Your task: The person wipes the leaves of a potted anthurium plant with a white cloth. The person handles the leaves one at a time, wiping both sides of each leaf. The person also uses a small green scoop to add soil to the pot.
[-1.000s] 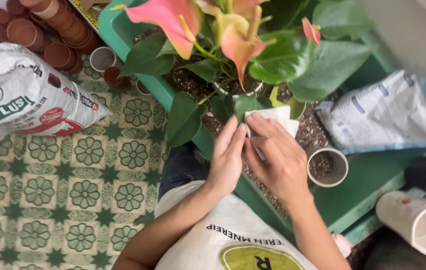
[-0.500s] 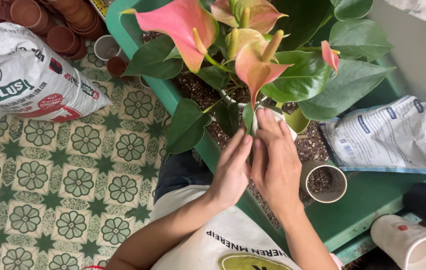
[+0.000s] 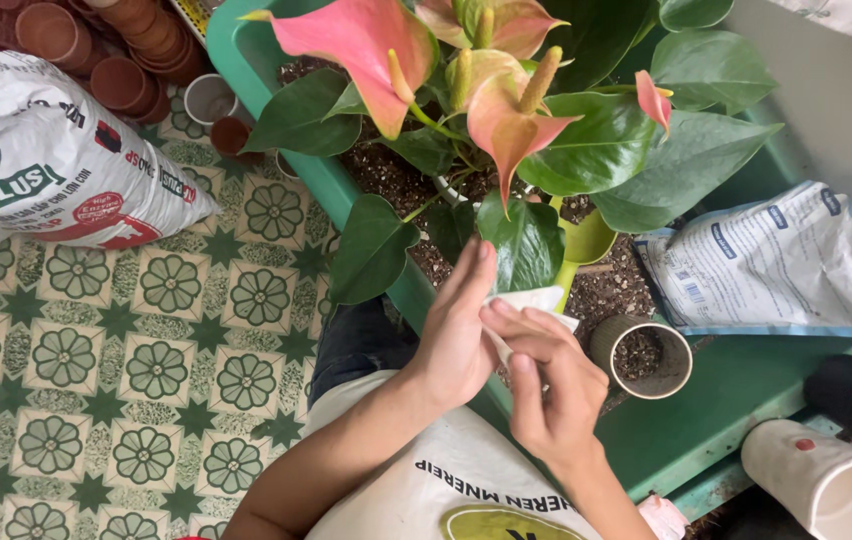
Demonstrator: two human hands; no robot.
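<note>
We've got both hands on the white pot (image 3: 536,300): left hand (image 3: 458,335) flat against its side to steady it, right hand (image 3: 546,385) fingers curled over its rim, anthurium (image 3: 486,100) upright in the green tray (image 3: 746,390).

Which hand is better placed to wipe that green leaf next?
Probably the right hand: its fingers press the white cloth at the leaf. The left hand lies flat alongside, steadying.
</note>
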